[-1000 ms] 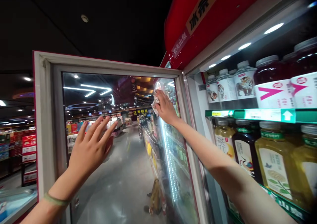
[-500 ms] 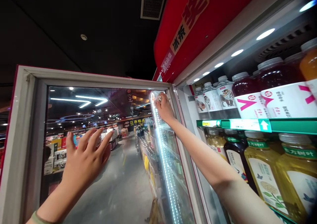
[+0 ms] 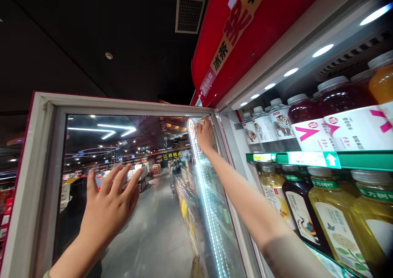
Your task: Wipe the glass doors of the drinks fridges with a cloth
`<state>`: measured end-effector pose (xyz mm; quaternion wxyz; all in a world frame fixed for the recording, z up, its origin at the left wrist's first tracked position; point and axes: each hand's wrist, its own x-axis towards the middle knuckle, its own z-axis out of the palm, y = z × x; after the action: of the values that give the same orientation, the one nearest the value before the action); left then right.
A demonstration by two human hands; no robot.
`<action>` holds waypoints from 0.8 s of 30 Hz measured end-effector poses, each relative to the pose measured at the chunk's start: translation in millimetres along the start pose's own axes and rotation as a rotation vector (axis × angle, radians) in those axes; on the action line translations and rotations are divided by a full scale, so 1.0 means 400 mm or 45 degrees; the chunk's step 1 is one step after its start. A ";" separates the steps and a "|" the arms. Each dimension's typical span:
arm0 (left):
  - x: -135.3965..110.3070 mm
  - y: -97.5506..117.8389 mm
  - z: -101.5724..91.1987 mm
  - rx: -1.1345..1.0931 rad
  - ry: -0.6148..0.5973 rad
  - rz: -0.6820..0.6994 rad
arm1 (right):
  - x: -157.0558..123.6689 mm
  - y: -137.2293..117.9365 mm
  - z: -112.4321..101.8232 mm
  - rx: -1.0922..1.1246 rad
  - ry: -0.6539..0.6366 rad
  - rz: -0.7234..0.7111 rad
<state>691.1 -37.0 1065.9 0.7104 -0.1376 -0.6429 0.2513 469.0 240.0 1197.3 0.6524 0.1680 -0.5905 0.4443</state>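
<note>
The glass door (image 3: 153,220) of a red drinks fridge stands swung out to the left. My left hand (image 3: 109,202) is spread against the pane, fingers apart and holding nothing. At the upper right corner of the same pane, my right hand (image 3: 205,136) is closed on a whitish cloth (image 3: 203,120), pressed to the glass close to the frame. Only a little of the cloth shows past my fingers. My right arm reaches across in front of the fridge opening.
On the upper shelf to the right stand tiger-label water bottles (image 3: 281,118) and dark red drinks (image 3: 334,122). A green shelf edge (image 3: 365,160) runs above several tea bottles (image 3: 331,224). The door's pale frame (image 3: 123,108) crosses the view.
My right hand has shifted slightly right and down along the upper corner of the pane. The left hand stays spread on the glass. The view has tilted slightly.
</note>
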 end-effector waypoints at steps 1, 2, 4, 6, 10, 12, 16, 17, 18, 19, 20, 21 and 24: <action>-0.001 0.000 0.001 -0.004 0.000 -0.005 | -0.003 -0.007 0.005 0.015 0.010 0.034; -0.001 0.000 0.002 -0.008 0.001 -0.008 | -0.007 -0.016 0.011 0.048 -0.018 -0.014; -0.002 0.001 0.004 -0.007 0.006 -0.013 | -0.015 -0.031 0.022 0.131 -0.118 -0.228; -0.002 0.001 0.005 0.001 0.004 -0.017 | -0.025 -0.044 0.033 0.185 -0.126 -0.310; -0.004 -0.001 0.005 0.024 -0.010 -0.018 | -0.051 -0.074 0.048 0.201 0.004 -0.147; -0.005 -0.002 0.005 0.041 -0.016 -0.008 | -0.062 -0.097 0.048 0.204 -0.100 -0.279; -0.006 -0.003 0.004 0.063 -0.042 -0.012 | -0.074 -0.154 0.041 0.210 -0.168 -0.226; -0.006 -0.003 0.004 0.066 -0.044 -0.011 | -0.078 -0.173 0.041 0.216 -0.145 -0.158; -0.006 -0.003 0.004 0.072 -0.043 -0.006 | -0.084 -0.194 0.044 0.224 -0.144 -0.141; -0.006 -0.004 0.003 0.079 -0.041 0.003 | -0.090 -0.216 0.047 0.233 -0.174 -0.199; -0.006 -0.005 0.002 0.086 -0.042 0.012 | -0.098 -0.238 0.051 0.239 -0.236 -0.322; -0.006 -0.006 0.001 0.091 -0.042 0.018 | -0.104 -0.258 0.055 0.240 -0.311 -0.466; -0.006 -0.010 -0.006 0.085 -0.042 0.031 | -0.117 -0.298 0.060 0.201 -0.371 -0.570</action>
<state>694.1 -41.3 1065.8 0.7009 -0.1175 -0.6439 0.2834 551.4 138.9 1196.8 0.6275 0.4066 -0.5898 0.3051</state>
